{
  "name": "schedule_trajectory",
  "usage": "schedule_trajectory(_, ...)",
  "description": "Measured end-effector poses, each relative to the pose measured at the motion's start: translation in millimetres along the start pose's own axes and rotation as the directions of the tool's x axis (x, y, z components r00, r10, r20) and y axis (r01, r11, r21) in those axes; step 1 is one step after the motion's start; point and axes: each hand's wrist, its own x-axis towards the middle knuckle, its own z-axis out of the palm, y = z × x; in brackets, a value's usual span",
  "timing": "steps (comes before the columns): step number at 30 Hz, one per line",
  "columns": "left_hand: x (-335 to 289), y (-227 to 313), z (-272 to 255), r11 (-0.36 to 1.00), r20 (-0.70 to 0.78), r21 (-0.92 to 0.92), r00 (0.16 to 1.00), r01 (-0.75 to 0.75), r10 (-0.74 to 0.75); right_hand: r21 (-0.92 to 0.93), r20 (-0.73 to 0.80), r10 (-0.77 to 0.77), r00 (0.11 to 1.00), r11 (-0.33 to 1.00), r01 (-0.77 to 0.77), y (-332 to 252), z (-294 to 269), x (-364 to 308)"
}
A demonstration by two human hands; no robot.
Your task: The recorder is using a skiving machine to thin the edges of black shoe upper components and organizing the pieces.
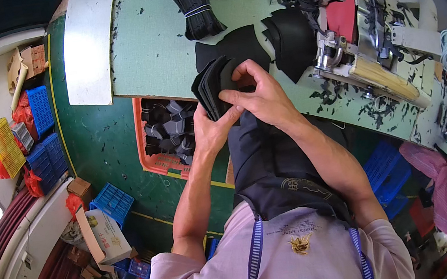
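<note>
A stack (211,90) of thin black pieces was held upright above the near edge of the table (157,57), left of that edge's middle, its leaves slightly fanned at the top. The left hand (211,128) grasped the lower end, thumb in front; its other fingers were largely hidden. The right hand (265,96) gripped the stack's right side, thumb and bent forefinger against the outer leaf.

Just beyond the stack, a broad black sheet (230,46) lay flat on the table. To its right was a pile (294,41) of similar pieces, layered at the left and tapering to a point toward the near edge. Farther toward the table's far edge lay a bundle (198,14) bound with a pale tie.

The machine (332,56) occupied the table's right part, a red plate (342,14) upon it; dark scraps (331,91) were strewn between its base and the near edge. A white board (87,47) lay along the table's left edge. Below the near edge, toward the left corner, an orange crate (141,136) on the floor (102,148) contained small dark bundles (176,124), several of them tied.
</note>
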Motion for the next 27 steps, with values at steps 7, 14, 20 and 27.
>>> schedule_trajectory(7,4,-1,9,0.951,0.108,-0.293,0.992,0.095,-0.066,0.087,-0.129,-0.127,0.983,0.986,0.139,-3,-13,-11)
schedule_trajectory(14,21,8,15,0.723,0.081,-0.671,0.985,0.168,-0.154,-0.748,-0.431,-0.603,0.672,0.655,0.108,5,-62,4)
schedule_trajectory(20,23,6,17,0.798,0.073,-0.578,0.985,0.171,-0.159,-0.512,-0.241,-0.349,0.906,0.839,0.187,3,-38,-2)
schedule_trajectory(27,14,4,15,0.949,0.049,-0.309,0.997,0.069,-0.057,0.029,-0.178,0.013,0.984,1.0,-0.008,10,-9,-6)
